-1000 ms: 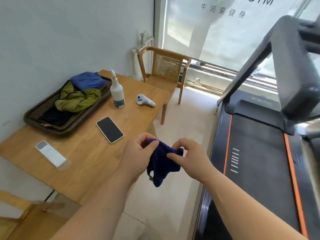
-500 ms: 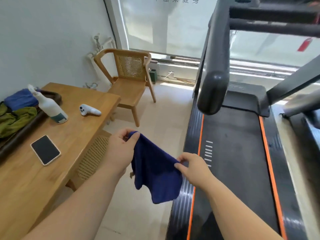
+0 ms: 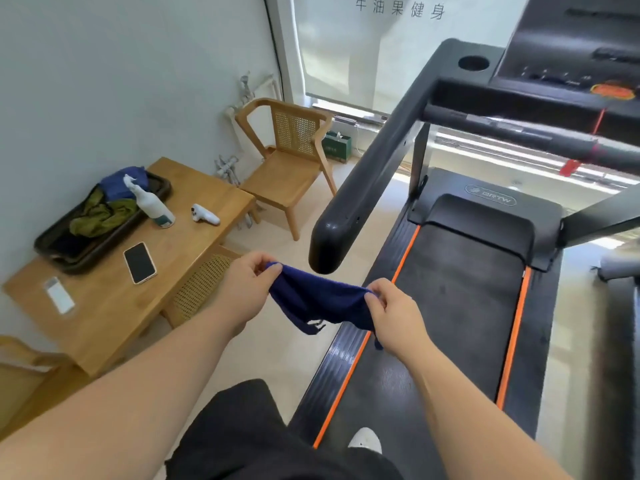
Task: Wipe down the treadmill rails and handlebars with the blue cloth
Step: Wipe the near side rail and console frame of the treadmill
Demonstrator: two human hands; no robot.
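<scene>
Blue cloth [image 3: 318, 303] stretched wider horiz. (fuzzy).

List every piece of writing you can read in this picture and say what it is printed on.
"牛油果健身": on the window blind.
"BRTW", as far as it can be read: on the treadmill motor cover.
Too blurred or too small to read: the console markings, the green box and the spray bottle label.
</scene>
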